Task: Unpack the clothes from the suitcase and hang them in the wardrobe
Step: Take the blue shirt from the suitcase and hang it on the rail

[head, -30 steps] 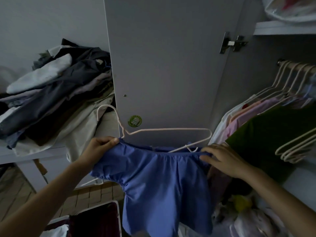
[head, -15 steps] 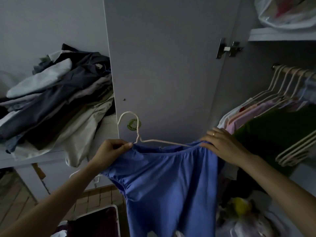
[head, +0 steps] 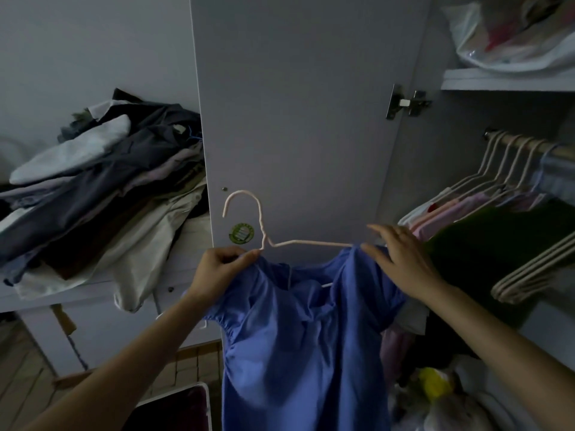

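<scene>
At centre frame, the left hand (head: 217,269) pinches the blue top (head: 298,337) and the hanger (head: 264,237) at its neck. The right hand (head: 401,259) rests on the top's right shoulder, fingers nearly straight. Rail (head: 535,147) at right.

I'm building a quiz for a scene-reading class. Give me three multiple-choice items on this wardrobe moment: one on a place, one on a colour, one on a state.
1. Where does the heap of folded dark and pale clothes lie?
A. left of the grey wardrobe door
B. on the wooden wardrobe rail
C. on the top shelf

2. What colour is the short-sleeved top that is held up?
A. green
B. blue
C. pink

3. Where is the pale wire hanger now?
A. hooked on the rail
B. on the floor
C. in the top's neck, pinched by the left hand

A: the heap sits left of the door.
B: the cloth is blue.
C: its hook stands free in front of the door while the right hand tends the shoulder.
</scene>
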